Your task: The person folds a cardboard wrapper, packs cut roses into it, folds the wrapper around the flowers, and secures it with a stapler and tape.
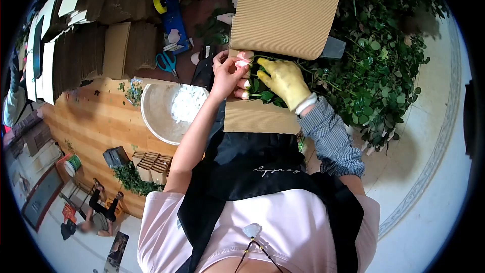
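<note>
My bare left hand [228, 77] has its fingers closed about a pale pink rose [244, 57] at the left edge of a sheet of corrugated cardboard [260, 117]. More pink rose heads [243, 87] line up just below it, partly covered by my fingers. My right hand [285, 83], in a yellow glove, is over the green stems and leaves [260, 91] right of the blooms. Its thumb and forefinger are apart, with nothing visibly gripped between them. The cardboard's upper flap [285, 12] stands raised beyond both hands.
A large heap of leafy stems [364, 65] lies to the right. At left are blue scissors [166, 64], a blue tape dispenser [175, 23], stacked cardboard [116, 45] and a white tub [154, 116] with white pieces. A person [101, 217] sits far off at lower left.
</note>
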Tool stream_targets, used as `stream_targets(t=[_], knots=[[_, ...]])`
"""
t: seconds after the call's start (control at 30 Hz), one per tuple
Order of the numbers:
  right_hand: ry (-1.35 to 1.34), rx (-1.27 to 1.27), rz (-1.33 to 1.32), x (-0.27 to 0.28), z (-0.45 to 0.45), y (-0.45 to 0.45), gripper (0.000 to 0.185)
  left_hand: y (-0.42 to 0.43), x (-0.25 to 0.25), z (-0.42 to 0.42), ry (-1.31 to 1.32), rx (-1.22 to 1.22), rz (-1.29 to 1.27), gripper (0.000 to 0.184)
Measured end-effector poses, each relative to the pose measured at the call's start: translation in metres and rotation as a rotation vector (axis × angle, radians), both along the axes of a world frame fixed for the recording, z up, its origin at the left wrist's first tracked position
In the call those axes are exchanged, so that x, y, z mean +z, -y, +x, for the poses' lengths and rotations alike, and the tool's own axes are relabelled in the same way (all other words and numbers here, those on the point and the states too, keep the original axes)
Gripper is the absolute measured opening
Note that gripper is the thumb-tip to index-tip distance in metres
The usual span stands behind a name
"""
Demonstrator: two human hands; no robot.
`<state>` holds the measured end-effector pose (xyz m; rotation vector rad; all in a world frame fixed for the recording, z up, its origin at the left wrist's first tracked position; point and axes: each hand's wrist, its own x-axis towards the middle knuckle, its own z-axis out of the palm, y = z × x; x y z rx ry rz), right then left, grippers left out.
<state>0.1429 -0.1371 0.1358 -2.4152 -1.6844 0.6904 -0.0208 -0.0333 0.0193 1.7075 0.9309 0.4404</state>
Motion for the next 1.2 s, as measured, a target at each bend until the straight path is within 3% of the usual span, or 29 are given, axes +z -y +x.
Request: stream_targets(t=[0.13,0.2,0.43,0.47,0.57,0.6,0.63,0.7,0.77,0.83,0.9,0.97,1.03,1.1,1.17,1.2], knots=[[-0.132,0.025,0.302,0.015,0.0,-0.003,0.035,0.001,-0.002,0.0,0.022,0.005,0.021,0.036],[-0.074,0.036,0.234,-0.012,0.001,-0.003,0.035,0.002,0.0,-0.002,-0.002,-0.026,0.058,0.036],[0.228,0.144,-0.094,-0.021,-0.012,-0.029,0.026,0.002,0.002,-0.005,-0.116,-0.062,0.111,0.039],[0.31,0.171,-0.008,-0.016,-0.015,-0.028,0.025,0.001,0.003,-0.007,-0.048,-0.067,0.019,0.036],[0.235,0.177,-0.083,-0.012,-0.014,-0.03,0.023,-0.015,0.011,-0.022,0.117,0.066,-0.273,0.029],[0.282,0.186,0.006,-0.016,-0.014,-0.028,0.021,-0.02,0.01,-0.034,0.04,0.087,-0.148,0.029],[0.279,0.195,0.006,-0.014,-0.016,-0.028,0.021,-0.024,0.039,-0.039,-0.041,0.106,-0.025,0.029],[0.386,0.223,0.01,-0.007,-0.019,-0.029,0.018,-0.015,0.074,-0.036,-0.076,-0.004,-0.065,0.025],[0.29,0.184,-0.075,-0.015,-0.016,-0.029,0.021,0.001,0.115,-0.019,-0.173,-0.311,-0.039,0.028],[0.096,0.12,0.071,-0.015,-0.01,-0.023,0.025,0.033,0.117,0.002,-0.568,-0.503,0.302,0.035],[-0.114,0.109,0.287,-0.019,0.004,-0.006,0.037,0.059,0.104,0.007,-0.652,-0.508,0.524,0.042],[-0.518,0.089,0.428,0.039,0.022,-0.001,0.045,0.061,0.095,0.005,-0.651,-0.537,0.58,0.049],[-0.418,-0.3,0.592,0.065,0.03,0.018,0.051,0.053,0.104,0.007,-0.648,-0.541,0.511,0.049],[-0.203,-0.564,0.916,0.055,0.059,0.006,0.058,0.05,0.109,0.006,-0.644,-0.564,0.443,0.05],[-0.41,-0.827,0.636,0.035,0.088,0.011,0.063,0.047,0.11,0.007,-0.636,-0.587,0.441,0.049],[-0.704,-0.716,0.659,0.036,0.104,0.022,0.064,0.043,0.114,0.007,-0.618,-0.589,0.384,0.046]])
